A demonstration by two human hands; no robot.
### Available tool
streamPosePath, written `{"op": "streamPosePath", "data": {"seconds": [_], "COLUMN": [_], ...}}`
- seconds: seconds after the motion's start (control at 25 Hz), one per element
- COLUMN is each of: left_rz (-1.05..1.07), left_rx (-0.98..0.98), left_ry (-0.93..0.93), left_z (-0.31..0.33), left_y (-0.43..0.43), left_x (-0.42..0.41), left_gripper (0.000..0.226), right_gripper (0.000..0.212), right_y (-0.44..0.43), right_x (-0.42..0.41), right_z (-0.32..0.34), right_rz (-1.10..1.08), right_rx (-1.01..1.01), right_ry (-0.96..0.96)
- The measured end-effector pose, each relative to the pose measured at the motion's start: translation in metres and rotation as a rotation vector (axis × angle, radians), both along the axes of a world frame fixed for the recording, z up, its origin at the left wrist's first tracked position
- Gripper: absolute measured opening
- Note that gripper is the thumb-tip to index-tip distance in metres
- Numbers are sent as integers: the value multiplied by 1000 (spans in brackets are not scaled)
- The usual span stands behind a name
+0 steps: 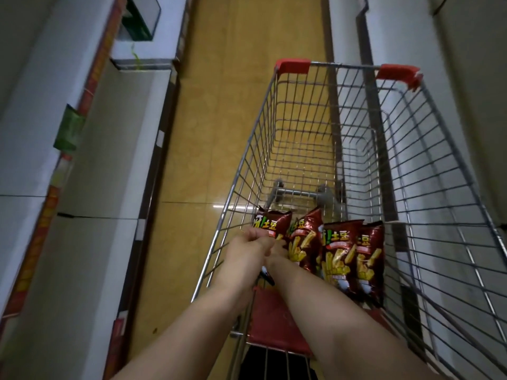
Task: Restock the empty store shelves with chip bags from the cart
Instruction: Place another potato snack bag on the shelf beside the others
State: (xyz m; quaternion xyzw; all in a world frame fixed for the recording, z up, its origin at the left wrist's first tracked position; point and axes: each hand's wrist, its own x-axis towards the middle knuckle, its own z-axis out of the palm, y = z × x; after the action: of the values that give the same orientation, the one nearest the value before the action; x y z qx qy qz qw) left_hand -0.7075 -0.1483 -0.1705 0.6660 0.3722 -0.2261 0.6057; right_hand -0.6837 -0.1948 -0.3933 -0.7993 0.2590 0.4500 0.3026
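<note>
**Item:** silver wire shopping cart with red corner caps [439, 187], standing in a tan-tiled aisle [219, 105].

**Contents:** we count four dark red foil chip bags printed with yellow fries [340, 253]. They stand upright in a row across the near end of the basket, long axes top to bottom.

**Leftmost chip bag** [275, 222]: against the cart's left wall and nearest both hands.

**Left hand** [251, 241]: fingers curled at that bag's left edge, pinching it as far as we can judge.

**Right hand** [278, 249]: just beside the left and at the bag's lower face. It is largely hidden, so we cannot tell its closure.

**White empty store shelves with a red-orange price strip** [109, 160]: to the cart's left, across a strip of floor.

**Judgement:** the lift goes up and leftward, and the left arm is nearer the shelf.
</note>
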Motion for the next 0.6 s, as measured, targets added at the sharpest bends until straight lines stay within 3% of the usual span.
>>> {"op": "streamPosePath", "data": {"seconds": [0.08, 0.16, 0.32, 0.44, 0.6], "left_rz": [13, 19, -1, -36, -86], "left_rx": [-11, 3, 47, 86, 85], "left_ry": [-5, -14, -23, -63, -180], "left_z": [0, 1, 9, 28, 71], "left_y": [0, -1, -4, -11, -26], "left_x": [-1, -2, -7, -2, 9], "left_gripper": [13, 14, 8, 24, 44], "right_gripper": [60, 53, 57, 64, 29], "right_y": [2, -5, -28, -57, -104], "right_x": [3, 1, 1, 9, -4], "right_z": [1, 24, 85, 149, 239], "right_rz": [123, 93, -20, -48, -184], "right_rx": [-12, -83, -72, -18, 198], "right_ry": [-92, -123, -230, -302, -518]}}
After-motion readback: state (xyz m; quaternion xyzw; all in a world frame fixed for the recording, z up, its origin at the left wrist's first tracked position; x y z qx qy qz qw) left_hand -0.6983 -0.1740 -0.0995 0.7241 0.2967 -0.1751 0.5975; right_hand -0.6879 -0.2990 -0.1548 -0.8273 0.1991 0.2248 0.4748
